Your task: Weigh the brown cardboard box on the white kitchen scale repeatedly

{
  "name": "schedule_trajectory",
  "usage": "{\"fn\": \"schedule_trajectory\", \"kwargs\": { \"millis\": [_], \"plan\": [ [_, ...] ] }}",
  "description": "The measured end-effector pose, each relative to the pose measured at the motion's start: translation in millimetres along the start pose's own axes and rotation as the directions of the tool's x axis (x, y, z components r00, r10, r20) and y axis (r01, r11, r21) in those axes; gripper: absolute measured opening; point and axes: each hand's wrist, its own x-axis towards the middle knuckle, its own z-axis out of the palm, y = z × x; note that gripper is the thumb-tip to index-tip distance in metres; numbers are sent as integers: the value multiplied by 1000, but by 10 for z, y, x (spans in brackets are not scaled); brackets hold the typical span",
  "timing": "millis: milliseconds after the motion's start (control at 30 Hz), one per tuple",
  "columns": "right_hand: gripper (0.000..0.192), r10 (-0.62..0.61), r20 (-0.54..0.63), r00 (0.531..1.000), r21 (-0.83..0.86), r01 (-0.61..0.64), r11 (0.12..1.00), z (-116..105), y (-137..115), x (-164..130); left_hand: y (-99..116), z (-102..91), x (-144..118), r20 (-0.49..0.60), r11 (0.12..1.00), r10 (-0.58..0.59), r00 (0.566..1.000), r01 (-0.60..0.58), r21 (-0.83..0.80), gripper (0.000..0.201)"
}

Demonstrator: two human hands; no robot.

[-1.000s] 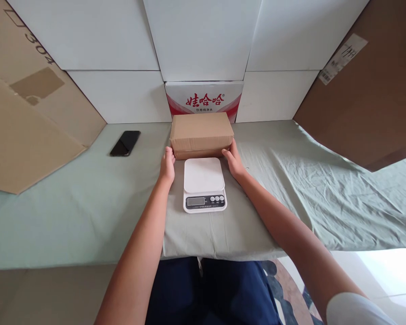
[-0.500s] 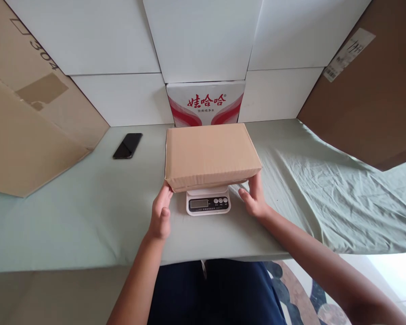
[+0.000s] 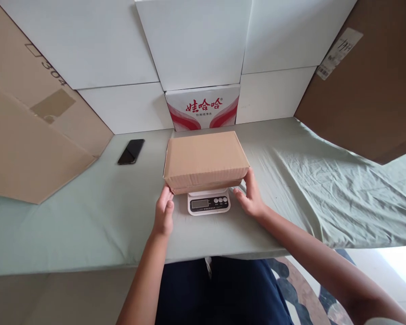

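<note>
A closed brown cardboard box (image 3: 205, 155) is held level over a small white digital kitchen scale (image 3: 209, 202), covering its weighing plate. The scale's dark front panel shows a blank-looking display and several round buttons. At the box's near left corner, my left hand (image 3: 164, 210) has its fingers on the side and lower edge, thumb off the box. My right hand (image 3: 252, 194) grips the near right corner the same way, its thumb near the scale. Whether the box's underside touches the scale is hidden.
A black phone (image 3: 131, 151) lies to the left on the pale green cloth (image 3: 88, 207). Large cardboard panels stand at left (image 3: 37, 144) and right (image 3: 365, 99). A white carton with red lettering (image 3: 203, 108) stands behind the box, against white boards (image 3: 196, 45).
The box has come down slightly toward the scale, both hands still on it. My right hand has moved a little inward with it. The whole view has shifted slightly.
</note>
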Motion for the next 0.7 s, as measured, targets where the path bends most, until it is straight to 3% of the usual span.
{"fn": "schedule_trajectory", "kwargs": {
  "millis": [200, 367, 533, 700],
  "plan": [
    [61, 13, -8, 1000, 6, -13, 1000, 3, -17, 5, -10, -1, 20, 15, 1000, 19, 1000, -19, -6, 82],
    [72, 63, -22, 998, 7, -63, 998, -14, 14, -21, -28, -10, 22, 9, 999, 45, 999, -45, -13, 81],
    [72, 221, -146, 964, 121, -204, 971, -34, 63, -23, -30, -18, 37, -63, 990, 138, 988, -141, -30, 83],
    [69, 376, -171, 911, 225, -336, 915, -26, 122, 9, -3, -6, 48, -51, 986, 159, 986, -161, -34, 80]
  ]
}}
